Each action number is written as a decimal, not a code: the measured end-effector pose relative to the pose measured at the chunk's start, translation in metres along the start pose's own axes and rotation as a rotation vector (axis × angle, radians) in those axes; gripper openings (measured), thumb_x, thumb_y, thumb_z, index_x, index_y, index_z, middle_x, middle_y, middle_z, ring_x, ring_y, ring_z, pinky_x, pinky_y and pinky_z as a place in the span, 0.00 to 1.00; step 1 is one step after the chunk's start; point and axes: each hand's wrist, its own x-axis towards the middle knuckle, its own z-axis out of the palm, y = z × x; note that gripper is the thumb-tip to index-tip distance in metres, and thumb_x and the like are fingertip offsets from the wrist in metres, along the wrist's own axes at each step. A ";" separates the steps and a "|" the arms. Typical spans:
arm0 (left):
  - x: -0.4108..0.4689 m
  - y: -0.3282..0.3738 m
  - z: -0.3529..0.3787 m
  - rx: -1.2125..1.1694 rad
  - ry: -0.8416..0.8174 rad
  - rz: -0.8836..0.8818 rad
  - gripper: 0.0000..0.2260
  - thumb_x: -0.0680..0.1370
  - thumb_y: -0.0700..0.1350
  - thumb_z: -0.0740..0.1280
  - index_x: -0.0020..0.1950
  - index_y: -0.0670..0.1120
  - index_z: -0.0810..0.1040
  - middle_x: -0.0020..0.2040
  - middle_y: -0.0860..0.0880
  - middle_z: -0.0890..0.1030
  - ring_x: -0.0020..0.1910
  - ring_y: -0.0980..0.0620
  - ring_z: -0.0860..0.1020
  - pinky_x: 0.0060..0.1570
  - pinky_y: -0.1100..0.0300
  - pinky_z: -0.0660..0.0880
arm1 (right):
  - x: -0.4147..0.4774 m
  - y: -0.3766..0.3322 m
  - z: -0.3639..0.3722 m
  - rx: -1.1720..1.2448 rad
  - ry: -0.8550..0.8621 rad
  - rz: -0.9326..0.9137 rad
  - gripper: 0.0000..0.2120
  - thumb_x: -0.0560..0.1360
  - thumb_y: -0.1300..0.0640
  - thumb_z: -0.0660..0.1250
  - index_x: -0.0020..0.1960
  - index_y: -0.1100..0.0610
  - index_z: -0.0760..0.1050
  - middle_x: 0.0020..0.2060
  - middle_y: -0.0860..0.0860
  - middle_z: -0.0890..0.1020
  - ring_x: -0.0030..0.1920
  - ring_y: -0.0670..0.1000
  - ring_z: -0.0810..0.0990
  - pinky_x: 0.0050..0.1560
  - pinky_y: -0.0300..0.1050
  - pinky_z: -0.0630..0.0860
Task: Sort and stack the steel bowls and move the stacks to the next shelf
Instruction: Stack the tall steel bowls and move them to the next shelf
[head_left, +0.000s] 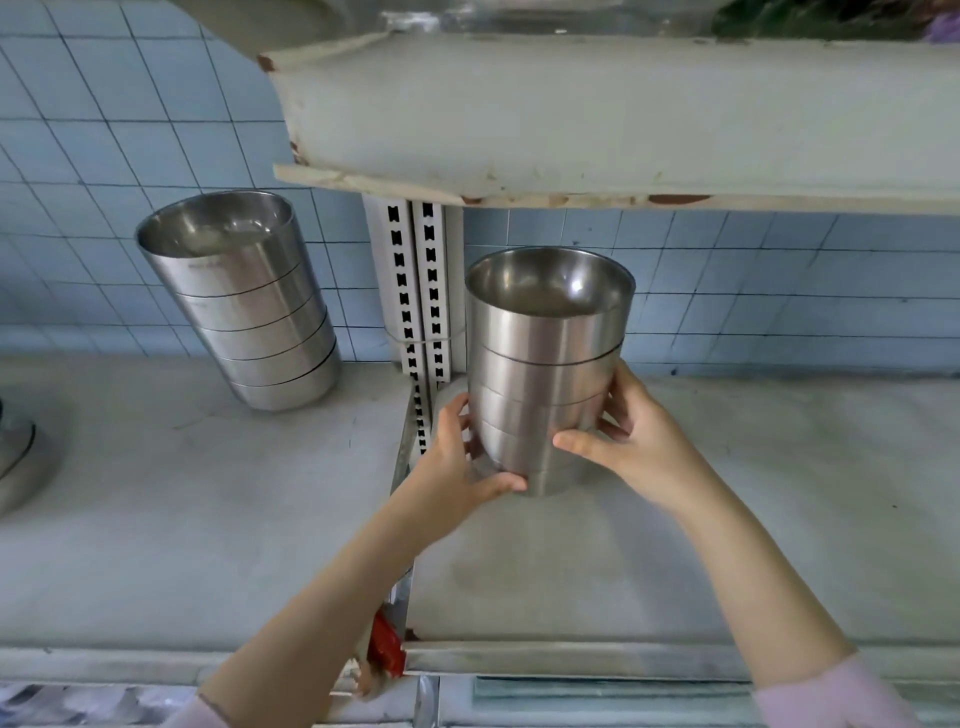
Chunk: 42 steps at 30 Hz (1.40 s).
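Note:
A stack of several steel bowls (540, 364) stands at the left end of the right-hand shelf (727, 519), beside the slotted upright post (415, 291). My left hand (467, 462) grips the stack's lower left side, thumb across the front. My right hand (628, 436) grips its lower right side. I cannot tell whether the stack's base touches the shelf. A second stack of several steel bowls (244, 301) stands on the left-hand shelf (182, 519), near the blue tiled wall.
An upper shelf (623, 119) overhangs just above the held stack. Part of another steel vessel (15, 457) shows at the far left edge. A red clip (387, 644) sits at the shelf joint near the front edge.

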 end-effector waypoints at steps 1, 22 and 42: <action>0.007 0.001 -0.001 0.006 -0.005 -0.010 0.47 0.70 0.43 0.77 0.77 0.43 0.47 0.74 0.48 0.63 0.65 0.63 0.68 0.59 0.78 0.63 | 0.008 0.002 -0.001 0.005 -0.001 -0.003 0.43 0.59 0.44 0.82 0.70 0.40 0.67 0.65 0.41 0.78 0.68 0.45 0.75 0.69 0.53 0.72; 0.083 0.002 -0.016 0.044 -0.081 -0.115 0.46 0.75 0.44 0.72 0.78 0.43 0.39 0.69 0.41 0.72 0.52 0.63 0.72 0.40 0.84 0.66 | 0.091 -0.043 0.001 -0.032 0.296 -0.193 0.55 0.63 0.31 0.73 0.81 0.47 0.50 0.77 0.46 0.64 0.76 0.44 0.63 0.72 0.53 0.70; -0.032 -0.073 -0.140 -0.032 1.003 -0.089 0.45 0.67 0.45 0.79 0.76 0.43 0.55 0.74 0.42 0.59 0.73 0.43 0.61 0.73 0.48 0.59 | -0.009 -0.047 0.102 0.031 0.678 -0.203 0.24 0.69 0.39 0.70 0.63 0.43 0.72 0.65 0.46 0.76 0.64 0.43 0.75 0.64 0.52 0.75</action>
